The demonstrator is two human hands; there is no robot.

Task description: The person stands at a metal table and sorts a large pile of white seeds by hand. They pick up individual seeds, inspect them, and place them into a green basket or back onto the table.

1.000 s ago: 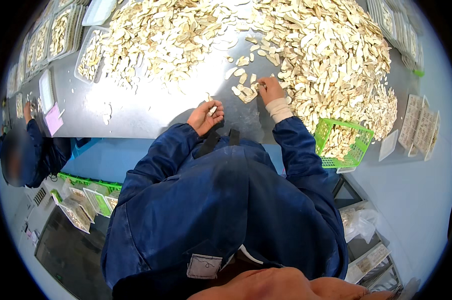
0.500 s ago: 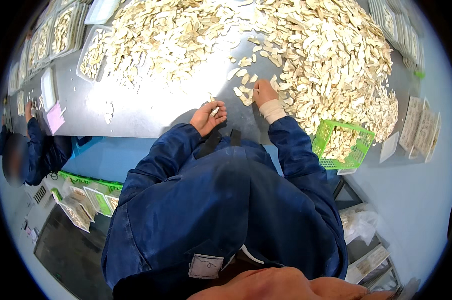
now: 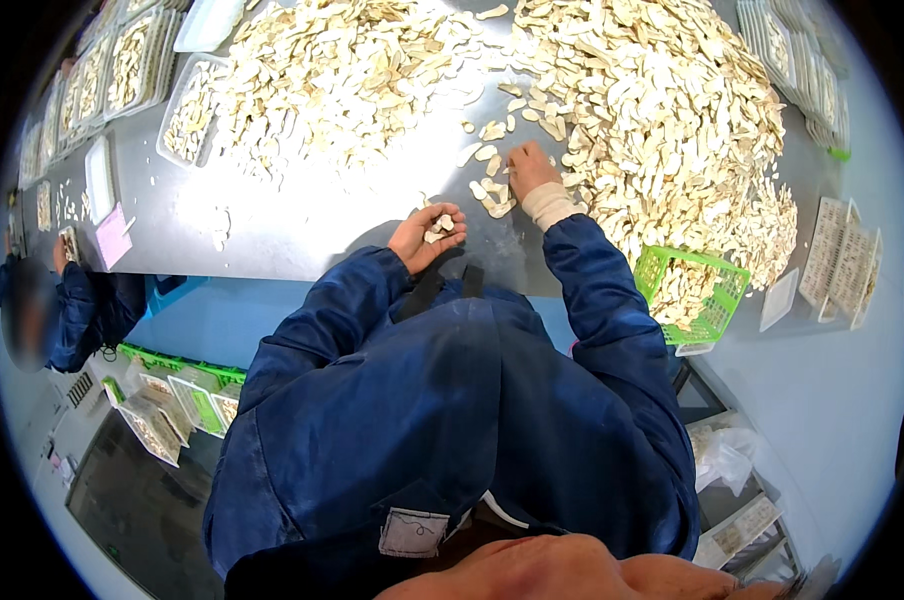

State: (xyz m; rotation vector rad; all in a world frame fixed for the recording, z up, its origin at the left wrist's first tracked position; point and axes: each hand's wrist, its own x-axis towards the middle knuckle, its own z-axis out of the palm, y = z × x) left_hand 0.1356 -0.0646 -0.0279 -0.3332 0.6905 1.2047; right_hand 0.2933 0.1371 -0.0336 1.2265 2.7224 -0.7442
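In the cupped palm of my left hand (image 3: pixel 424 240) lie several pale dried slices (image 3: pixel 440 229) that look like mushroom. The hand is just above the metal table's near part, its fingers curled up around them. My right hand (image 3: pixel 532 168), with a beige band at the wrist, reaches down at the left edge of the large right-hand heap of slices (image 3: pixel 662 130). Its fingers are bent together beside a few loose slices (image 3: pixel 494 190). Whatever its fingertips pinch is hidden.
Another heap of slices (image 3: pixel 322 90) lies at the back left, beside a clear tray of slices (image 3: pixel 190 115). A green basket (image 3: pixel 717 300) with slices stands at the table's right edge. Stacked trays (image 3: pixel 132 60) line the far left, near a co-worker (image 3: pixel 72 300).
My left palm has turned more upward, showing more slices. The right hand has shifted slightly away from me. At far left, the co-worker's hand now holds a small tray.
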